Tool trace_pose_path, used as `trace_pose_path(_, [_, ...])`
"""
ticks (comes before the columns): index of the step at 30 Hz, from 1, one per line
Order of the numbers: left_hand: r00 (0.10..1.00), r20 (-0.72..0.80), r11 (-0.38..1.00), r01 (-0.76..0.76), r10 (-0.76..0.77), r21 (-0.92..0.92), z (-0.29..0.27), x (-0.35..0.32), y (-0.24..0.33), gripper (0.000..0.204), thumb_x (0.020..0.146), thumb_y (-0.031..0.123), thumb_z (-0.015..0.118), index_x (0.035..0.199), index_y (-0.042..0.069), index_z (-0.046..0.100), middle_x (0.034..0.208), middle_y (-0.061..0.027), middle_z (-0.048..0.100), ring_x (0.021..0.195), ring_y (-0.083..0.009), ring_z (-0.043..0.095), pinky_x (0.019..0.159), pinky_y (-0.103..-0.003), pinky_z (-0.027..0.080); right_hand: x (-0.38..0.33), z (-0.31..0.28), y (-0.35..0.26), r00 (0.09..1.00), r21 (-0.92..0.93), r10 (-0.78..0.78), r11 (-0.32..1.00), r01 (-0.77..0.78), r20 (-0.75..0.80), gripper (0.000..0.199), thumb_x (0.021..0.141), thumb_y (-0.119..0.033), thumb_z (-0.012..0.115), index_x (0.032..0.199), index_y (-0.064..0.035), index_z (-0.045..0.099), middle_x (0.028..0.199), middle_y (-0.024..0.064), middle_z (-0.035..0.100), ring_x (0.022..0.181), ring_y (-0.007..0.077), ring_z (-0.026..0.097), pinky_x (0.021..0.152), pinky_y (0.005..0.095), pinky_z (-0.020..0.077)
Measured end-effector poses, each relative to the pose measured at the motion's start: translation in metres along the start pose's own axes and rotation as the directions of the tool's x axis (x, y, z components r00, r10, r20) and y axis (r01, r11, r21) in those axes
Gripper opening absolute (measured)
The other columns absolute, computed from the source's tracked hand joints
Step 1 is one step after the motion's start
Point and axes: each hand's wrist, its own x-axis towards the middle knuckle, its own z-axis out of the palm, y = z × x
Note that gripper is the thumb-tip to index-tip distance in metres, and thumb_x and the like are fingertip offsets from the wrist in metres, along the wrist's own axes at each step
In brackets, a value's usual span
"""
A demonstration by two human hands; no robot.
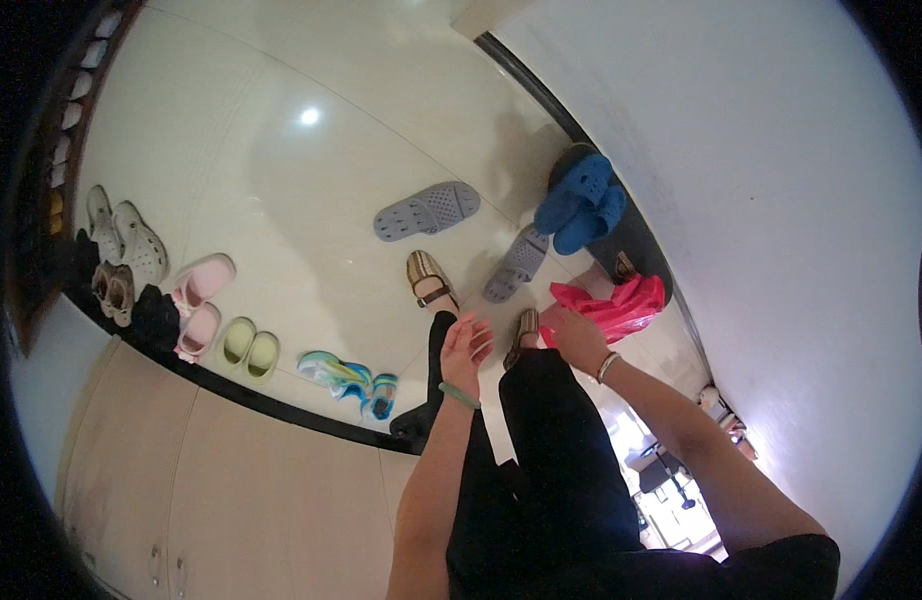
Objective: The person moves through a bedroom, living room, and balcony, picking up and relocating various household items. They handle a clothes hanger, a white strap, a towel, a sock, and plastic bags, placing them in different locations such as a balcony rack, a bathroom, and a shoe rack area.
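Observation:
My right hand [581, 342], with a light bracelet at the wrist, closes on the near edge of a bright pink plastic bag [621, 307] on the right. Its fingertips are partly hidden. Over my left foot, my left hand [466, 350] is held up with loosely curled fingers apart and nothing in it; a green bangle circles that wrist. On my feet are striped strap shoes [429, 278]. Two grey slippers [428, 211] lie on the floor ahead, one of them beside the bag. Just beyond the bag, blue perforated slippers [581, 205] rest one against the other.
Along the left cabinet [181, 450] stand white clogs [141, 242], pink slippers [209, 280], pale green slippers [249, 348] and colourful children's shoes [346, 378]. A white wall [781, 220] with dark skirting bounds the right. A brown shoe [624, 265] shows behind the bag.

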Motion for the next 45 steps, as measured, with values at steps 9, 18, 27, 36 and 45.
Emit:
trace_pose_path(9, [1.0,-0.013,0.999,0.007,-0.007,0.036,-0.02,-0.057,0.049,0.032,0.101,0.026,0.049,0.129,0.013,0.055,0.11,-0.0042,0.067,0.094,-0.0152,0.064,0.082,-0.033,0.052,-0.04,-0.039,-0.007,0.987,0.2,0.068,0.979,-0.037,-0.149,0.019,0.088,-0.013,0.055,0.105,-0.0075,0.064,0.102,0.0154,0.063,0.095,0.0338,0.062,0.081,0.0434,0.0519])
trace_pose_path(18, [0.997,-0.044,0.998,-0.064,0.064,0.022,-0.01,-0.095,0.064,0.034,0.099,0.029,0.052,0.129,0.013,0.055,0.109,-0.0047,0.067,0.091,-0.0144,0.063,0.08,-0.031,0.052,-0.043,-0.077,-0.014,0.973,0.181,0.135,0.978,-0.102,-0.185,0.016,0.089,-0.018,0.056,0.098,-0.0096,0.065,0.097,0.0157,0.066,0.092,0.0341,0.064,0.078,0.0431,0.0528])
trace_pose_path(27, [0.976,0.032,0.938,-0.198,0.216,-0.286,0.02,-0.127,0.068,0.05,0.101,0.047,0.041,0.145,0.024,0.039,0.146,-0.0031,0.042,0.137,-0.0203,0.035,0.113,-0.042,0.027,-0.024,-0.129,-0.033,0.975,0.969,0.207,0.211,-0.128,0.083,0.076,0.096,-0.064,0.032,0.147,-0.008,0.038,0.152,0.0055,0.037,0.14,0.0246,0.033,0.107,0.0419,0.0327])
trace_pose_path(36, [0.953,0.159,0.956,-0.227,0.257,-0.186,0.137,-0.201,0.04,0.059,0.1,0.046,0.044,0.151,0.018,0.028,0.152,-0.0065,0.035,0.138,-0.0247,0.034,0.111,-0.042,0.03,-0.091,-0.22,-0.077,0.996,0.941,-0.082,-0.339,-0.003,-0.026,0.089,0.093,-0.071,0.023,0.153,-0.0054,0.015,0.16,0.0098,0.016,0.145,0.0268,0.022,0.115,0.0463,0.0201])
trace_pose_path(45, [0.931,0.153,0.942,-0.317,0.332,-0.111,0.142,-0.216,0.039,0.057,0.1,0.048,0.042,0.149,0.019,0.032,0.151,-0.0041,0.036,0.136,-0.0231,0.038,0.106,-0.039,0.037,-0.127,-0.232,-0.039,0.99,0.774,-0.07,-0.631,0.049,-0.12,0.081,0.096,-0.064,0.032,0.152,-0.0059,0.021,0.158,0.0093,0.023,0.143,0.0267,0.025,0.116,0.0448,0.0204])
